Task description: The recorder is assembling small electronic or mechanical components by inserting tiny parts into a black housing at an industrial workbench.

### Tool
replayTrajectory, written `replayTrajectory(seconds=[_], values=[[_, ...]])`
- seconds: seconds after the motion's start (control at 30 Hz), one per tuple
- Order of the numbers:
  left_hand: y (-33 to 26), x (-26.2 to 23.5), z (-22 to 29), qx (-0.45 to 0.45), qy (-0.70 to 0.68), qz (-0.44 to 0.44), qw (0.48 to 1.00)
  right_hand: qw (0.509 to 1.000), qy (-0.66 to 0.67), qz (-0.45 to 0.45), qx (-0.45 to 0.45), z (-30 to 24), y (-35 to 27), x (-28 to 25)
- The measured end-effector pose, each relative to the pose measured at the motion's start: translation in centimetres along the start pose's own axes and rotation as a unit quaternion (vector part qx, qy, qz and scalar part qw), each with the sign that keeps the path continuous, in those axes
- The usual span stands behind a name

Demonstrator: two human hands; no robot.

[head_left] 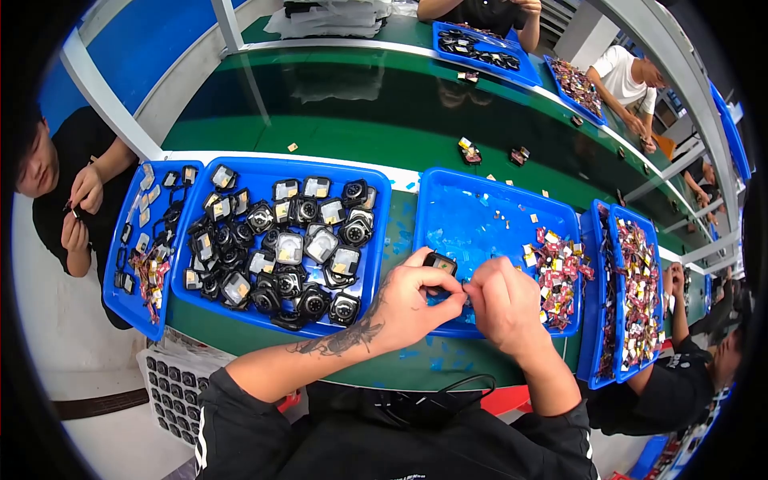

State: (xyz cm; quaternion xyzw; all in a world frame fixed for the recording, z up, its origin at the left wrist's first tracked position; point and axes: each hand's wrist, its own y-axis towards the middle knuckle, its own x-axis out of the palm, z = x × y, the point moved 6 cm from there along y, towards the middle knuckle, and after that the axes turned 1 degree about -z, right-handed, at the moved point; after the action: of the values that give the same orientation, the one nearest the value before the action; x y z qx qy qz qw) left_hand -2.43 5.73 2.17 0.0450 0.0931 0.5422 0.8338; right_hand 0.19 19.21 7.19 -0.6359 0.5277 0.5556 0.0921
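My left hand (pixel 418 302) is closed on a black smartwatch case (pixel 441 263), its fingers and thumb holding it tilted above a blue tray (pixel 468 212). Close beside it, my right hand (pixel 504 308) is pinched, its fingertips almost meeting the left thumb. Whatever sits in that pinch is too small or hidden to make out. Under my hands, the tray has blue film scraps on its bottom. A heap of small red, white and yellow parts (pixel 560 276) fills its right side. To the left, many black watch cases (pixel 288 248) lie in another blue tray (pixel 385 210).
Stacked blue trays of small parts (pixel 638 296) stand at the right. A narrower blue tray (pixel 120 280) is at the far left, beside a person with raised hands (pixel 84 204). Beyond runs a green conveyor belt (pixel 344 132) with loose parts on it. Other people work across it.
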Motion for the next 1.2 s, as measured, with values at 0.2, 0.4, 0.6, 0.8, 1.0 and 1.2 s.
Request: replayTrajectory(seconds=[0.2,0.4,0.6,0.8,1.0,1.2], values=[[0.3,0.0,-1.0,-0.082,-0.152,0.003,0.985,0.993,-0.03,0.061,0.098,3.3,-0.8,-0.8],[0.1,0.8,-0.6,-0.132,-0.31,-0.096,0.937,0.839,0.484,-0.022,0.25,3.4,-1.8,2.3],[0.2,0.5,-0.6,-0.09,-0.182,-0.045,0.978,0.811,0.537,0.112,0.204,4.0,-2.5,1.1],[0.2,0.0,-0.5,-0.027,-0.2,0.009,0.979,0.949,0.198,0.053,0.238,1.2,-0.4,-0.4],[-0.4,0.5,0.0,-0.042,-0.231,-0.004,0.972,0.964,0.167,0.087,0.187,-0.4,1.0,0.2],[-0.4,0.6,0.1,-0.046,-0.232,-0.06,0.97,0.964,0.147,0.097,0.199,-0.2,0.9,-0.1]])
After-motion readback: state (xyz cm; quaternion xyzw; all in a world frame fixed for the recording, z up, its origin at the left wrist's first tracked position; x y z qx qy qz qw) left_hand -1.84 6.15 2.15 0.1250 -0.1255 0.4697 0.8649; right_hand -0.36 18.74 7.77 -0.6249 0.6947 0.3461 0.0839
